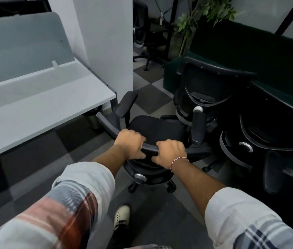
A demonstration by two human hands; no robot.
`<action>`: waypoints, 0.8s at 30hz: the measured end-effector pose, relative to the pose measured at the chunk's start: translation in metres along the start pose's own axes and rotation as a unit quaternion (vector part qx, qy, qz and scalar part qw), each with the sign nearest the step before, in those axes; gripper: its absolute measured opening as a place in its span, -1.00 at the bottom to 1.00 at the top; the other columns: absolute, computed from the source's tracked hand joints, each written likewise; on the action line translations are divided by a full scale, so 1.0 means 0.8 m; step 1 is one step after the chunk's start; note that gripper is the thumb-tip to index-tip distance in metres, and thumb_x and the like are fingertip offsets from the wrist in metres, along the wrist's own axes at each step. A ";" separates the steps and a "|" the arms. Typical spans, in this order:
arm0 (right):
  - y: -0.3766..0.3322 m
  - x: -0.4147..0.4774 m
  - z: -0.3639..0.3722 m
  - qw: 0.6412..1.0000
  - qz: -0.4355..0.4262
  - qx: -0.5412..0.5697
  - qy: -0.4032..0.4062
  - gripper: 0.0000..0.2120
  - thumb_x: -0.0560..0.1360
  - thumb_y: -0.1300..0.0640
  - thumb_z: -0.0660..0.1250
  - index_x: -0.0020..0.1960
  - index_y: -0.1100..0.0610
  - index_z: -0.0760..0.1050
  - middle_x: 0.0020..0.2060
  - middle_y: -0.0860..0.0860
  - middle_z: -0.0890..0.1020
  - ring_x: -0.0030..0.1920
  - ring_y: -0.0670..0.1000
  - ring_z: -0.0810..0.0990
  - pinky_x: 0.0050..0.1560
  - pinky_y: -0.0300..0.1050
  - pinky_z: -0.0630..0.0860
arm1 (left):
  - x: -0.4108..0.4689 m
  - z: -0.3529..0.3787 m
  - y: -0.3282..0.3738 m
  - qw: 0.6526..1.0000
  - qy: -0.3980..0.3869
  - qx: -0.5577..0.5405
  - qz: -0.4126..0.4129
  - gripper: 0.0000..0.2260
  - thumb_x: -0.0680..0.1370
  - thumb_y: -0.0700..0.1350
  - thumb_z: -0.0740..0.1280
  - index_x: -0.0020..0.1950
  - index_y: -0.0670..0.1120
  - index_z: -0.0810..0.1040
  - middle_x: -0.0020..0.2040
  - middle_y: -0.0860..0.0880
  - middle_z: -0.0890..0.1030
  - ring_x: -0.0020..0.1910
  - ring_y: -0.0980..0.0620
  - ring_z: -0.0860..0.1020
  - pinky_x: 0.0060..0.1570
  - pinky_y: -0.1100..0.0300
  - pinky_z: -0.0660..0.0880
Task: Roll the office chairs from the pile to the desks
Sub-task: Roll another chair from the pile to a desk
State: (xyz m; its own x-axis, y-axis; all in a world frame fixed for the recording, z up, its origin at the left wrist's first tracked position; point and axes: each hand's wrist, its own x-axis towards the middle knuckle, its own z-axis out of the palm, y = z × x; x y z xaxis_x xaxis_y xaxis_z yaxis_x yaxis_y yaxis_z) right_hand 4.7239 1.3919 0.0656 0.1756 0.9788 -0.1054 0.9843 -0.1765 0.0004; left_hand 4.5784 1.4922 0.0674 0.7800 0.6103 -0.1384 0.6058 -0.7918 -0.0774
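A black office chair (157,127) stands in front of me on its castors, seat facing away, near the corner of a white desk (39,112). My left hand (130,143) and my right hand (170,152) both grip the top rim of its backrest, side by side. To the right, two more black chairs are packed together: one (212,87) upright behind the held chair, another (260,139) close at the far right. A further black chair (145,38) stands in the back beyond the pillar.
A white pillar (109,42) rises behind the desk's corner. A grey screen (21,45) runs along the desk's back. Dark green furniture (267,56) and a potted plant (201,17) fill the right rear. The floor is checkered carpet (151,97). My shoe (122,219) is below the chair.
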 end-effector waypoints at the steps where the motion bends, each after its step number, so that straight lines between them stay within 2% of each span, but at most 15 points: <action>1: 0.002 -0.007 0.000 1.000 -0.010 -0.003 0.000 -0.73 0.40 -0.18 0.37 -0.09 0.00 0.47 -0.22 0.00 0.58 -0.14 0.12 0.61 -0.22 -0.09 0.40 | -0.008 -0.001 0.006 1.000 -0.008 -0.004 -0.006 -0.73 0.37 0.24 0.35 -0.12 0.09 0.51 -0.15 0.07 0.58 -0.06 -0.02 0.58 -0.15 0.12 0.34; 4: 0.004 -0.036 0.007 0.999 -0.041 -0.006 0.001 -0.72 0.38 -0.19 0.35 -0.14 -0.02 0.38 -0.28 -0.02 0.54 -0.17 0.12 0.61 -0.22 -0.08 0.44 | -0.035 -0.002 0.024 0.999 -0.046 -0.015 -0.017 -0.71 0.38 0.27 0.35 -0.14 0.07 0.52 -0.24 0.10 0.53 -0.16 0.00 0.55 -0.25 0.13 0.36; 7: 0.008 -0.063 0.008 0.998 -0.066 -0.020 0.002 -0.72 0.38 -0.21 0.33 -0.10 -0.02 0.45 -0.30 -0.03 0.52 -0.19 0.12 0.60 -0.23 -0.08 0.44 | -0.058 -0.010 0.043 0.997 -0.078 0.003 -0.004 -0.70 0.40 0.28 0.34 -0.13 0.06 0.50 -0.27 0.08 0.52 -0.24 0.01 0.50 -0.30 0.13 0.34; 11: 0.009 -0.096 0.008 0.994 -0.106 -0.036 -0.007 -0.69 0.37 -0.22 0.32 -0.05 -0.02 0.50 -0.35 -0.06 0.44 -0.21 0.11 0.58 -0.26 -0.09 0.38 | -0.092 0.000 0.060 0.996 -0.082 -0.001 0.025 -0.63 0.41 0.33 0.32 -0.04 0.06 0.49 -0.11 0.06 0.57 -0.13 0.01 0.53 -0.21 0.11 0.42; 13: 0.007 -0.112 0.009 0.992 -0.119 -0.034 -0.012 -0.69 0.36 -0.23 0.30 -0.06 -0.03 0.50 -0.35 -0.07 0.46 -0.23 0.10 0.58 -0.25 -0.08 0.42 | -0.113 0.003 0.058 0.996 -0.086 -0.005 0.014 -0.59 0.40 0.37 0.32 -0.03 0.06 0.49 -0.11 0.07 0.57 -0.12 0.01 0.55 -0.18 0.09 0.46; 19: -0.020 -0.160 0.020 0.988 -0.147 -0.034 0.005 -0.69 0.36 -0.21 0.28 -0.04 -0.02 0.50 -0.26 -0.03 0.59 -0.20 0.10 0.60 -0.26 -0.08 0.40 | -0.184 0.014 0.069 0.996 -0.071 -0.001 -0.051 -0.65 0.38 0.36 0.29 -0.12 0.10 0.46 -0.23 0.08 0.56 -0.22 0.02 0.55 -0.24 0.10 0.44; 24: -0.034 -0.203 0.035 0.985 -0.165 -0.042 0.035 -0.66 0.37 -0.22 0.28 -0.03 0.01 0.49 -0.17 -0.02 0.60 -0.11 0.08 0.58 -0.19 -0.05 0.44 | -0.236 0.018 0.096 0.996 -0.052 0.001 -0.075 -0.66 0.39 0.33 0.30 -0.14 0.08 0.49 -0.26 0.07 0.56 -0.26 0.01 0.54 -0.27 0.12 0.40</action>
State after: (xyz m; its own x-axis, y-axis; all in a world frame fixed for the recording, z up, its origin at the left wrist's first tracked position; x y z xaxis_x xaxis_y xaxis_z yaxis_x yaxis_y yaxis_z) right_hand 4.6677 1.2347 0.0553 -0.1570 0.9866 -0.0445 0.9854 0.1595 0.0595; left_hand 4.4754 1.3161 0.0736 0.6598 0.7165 -0.2265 0.7142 -0.6917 -0.1074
